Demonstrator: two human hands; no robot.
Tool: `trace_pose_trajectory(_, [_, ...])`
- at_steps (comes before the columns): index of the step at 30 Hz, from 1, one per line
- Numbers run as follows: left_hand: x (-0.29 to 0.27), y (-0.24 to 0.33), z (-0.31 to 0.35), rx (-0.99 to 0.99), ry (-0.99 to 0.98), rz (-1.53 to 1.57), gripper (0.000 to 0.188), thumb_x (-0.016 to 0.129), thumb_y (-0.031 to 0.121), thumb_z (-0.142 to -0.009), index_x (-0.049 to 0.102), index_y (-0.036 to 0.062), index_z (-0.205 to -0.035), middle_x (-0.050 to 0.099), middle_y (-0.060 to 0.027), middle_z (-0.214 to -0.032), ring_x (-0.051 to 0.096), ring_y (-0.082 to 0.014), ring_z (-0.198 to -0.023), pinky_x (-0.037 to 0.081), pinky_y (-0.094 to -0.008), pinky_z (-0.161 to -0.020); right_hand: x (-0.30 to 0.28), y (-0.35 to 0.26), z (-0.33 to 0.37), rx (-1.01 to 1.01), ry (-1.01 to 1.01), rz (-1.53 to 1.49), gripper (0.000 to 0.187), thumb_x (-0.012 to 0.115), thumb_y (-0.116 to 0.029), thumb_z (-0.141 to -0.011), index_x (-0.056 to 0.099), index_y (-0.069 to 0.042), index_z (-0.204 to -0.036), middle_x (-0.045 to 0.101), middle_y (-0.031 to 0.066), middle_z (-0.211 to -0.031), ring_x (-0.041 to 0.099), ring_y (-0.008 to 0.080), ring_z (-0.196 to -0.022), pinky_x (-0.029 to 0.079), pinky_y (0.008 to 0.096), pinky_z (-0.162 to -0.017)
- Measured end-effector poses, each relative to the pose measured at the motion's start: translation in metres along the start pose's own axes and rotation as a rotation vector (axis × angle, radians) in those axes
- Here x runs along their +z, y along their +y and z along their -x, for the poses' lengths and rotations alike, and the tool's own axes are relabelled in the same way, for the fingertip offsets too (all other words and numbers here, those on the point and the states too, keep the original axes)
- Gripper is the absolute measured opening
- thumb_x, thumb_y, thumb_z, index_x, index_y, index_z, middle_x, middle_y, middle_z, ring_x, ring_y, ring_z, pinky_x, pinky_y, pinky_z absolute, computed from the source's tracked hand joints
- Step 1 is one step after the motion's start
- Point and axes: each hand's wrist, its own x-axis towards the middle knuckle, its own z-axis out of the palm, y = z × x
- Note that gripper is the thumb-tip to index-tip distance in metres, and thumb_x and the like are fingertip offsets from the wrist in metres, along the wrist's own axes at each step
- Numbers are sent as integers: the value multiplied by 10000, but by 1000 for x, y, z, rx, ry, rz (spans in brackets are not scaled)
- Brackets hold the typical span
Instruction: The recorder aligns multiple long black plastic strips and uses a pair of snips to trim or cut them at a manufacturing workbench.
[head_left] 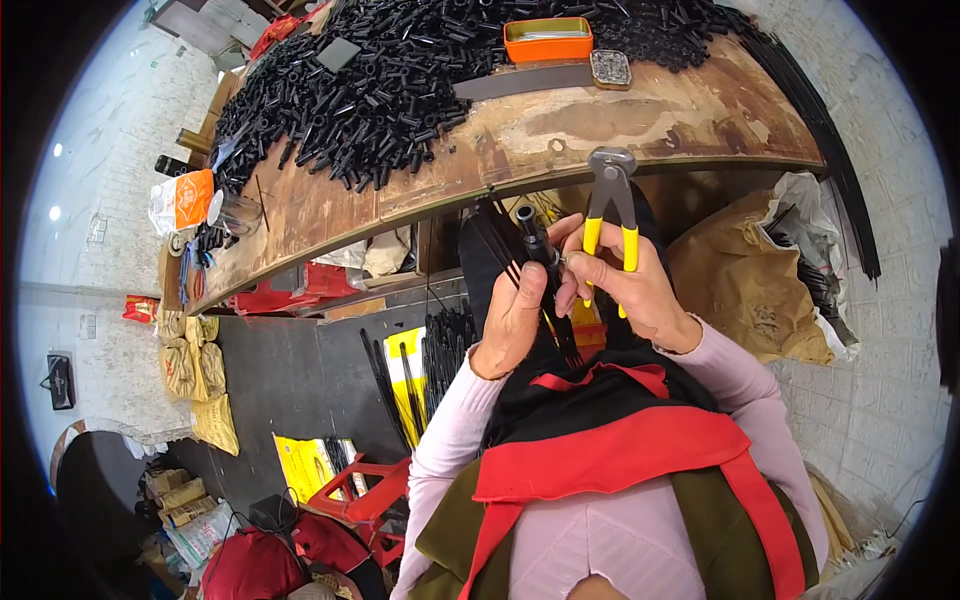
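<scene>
In front of my lap, my left hand (512, 318) is closed around a black tubular part (537, 238) with an open round end pointing up. Several thin black rods (497, 238) stand beside that part, against the same hand. A pair of end-cutting pincers (612, 190) with yellow handles rests in my right hand (645, 290), its metal jaws up and its handles apart. The thumb and fingers of this hand also come close to the tubular part. Whether they touch it, or hold something small there, I cannot tell.
A wooden workbench (560, 125) carries a large heap of black tubular parts (370, 100), an orange tin (548, 40) and a small clear box (610, 69). Brown sacking (750, 290) stands at right. Bundled black rods (450, 350) and a red stool (365, 495) are at left.
</scene>
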Motion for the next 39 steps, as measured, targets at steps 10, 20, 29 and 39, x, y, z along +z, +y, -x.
trace_pose_trajectory(10, [-3,0,0,3,-16,33,799,366,580,-1010,321,-84,-1451,486,1,-731,443,-76,-670,380,-225,-634,0,-7,-6,10,2,75,142,623,-100,-945,564,27,-966,580,119,-1118,612,118,-727,467,241,-653])
trace_pose_trajectory(20, [-21,-16,-12,0,-99,350,776,383,556,-1005,277,-51,-1477,422,-13,-664,390,-101,-570,353,-263,-532,-38,-47,-1,191,-157,446,215,519,-196,-1006,557,-2,-922,550,19,-650,493,77,-532,387,249,-503])
trace_pose_trajectory(29, [-14,-10,-15,-86,-100,271,642,395,603,-988,500,-25,-1077,470,-7,-691,430,-88,-603,363,-243,-565,-38,-61,19,394,-281,866,312,516,-232,-1007,558,5,-1207,620,85,-704,595,148,-576,461,307,-550])
trace_pose_trajectory(39, [-13,-15,-11,-66,-104,280,605,400,573,-1000,485,-14,-1115,465,-20,-703,433,-99,-621,383,-259,-579,-33,-100,-8,668,-451,848,345,470,-295,-1028,512,-11,-837,594,48,-663,558,125,-507,456,297,-476])
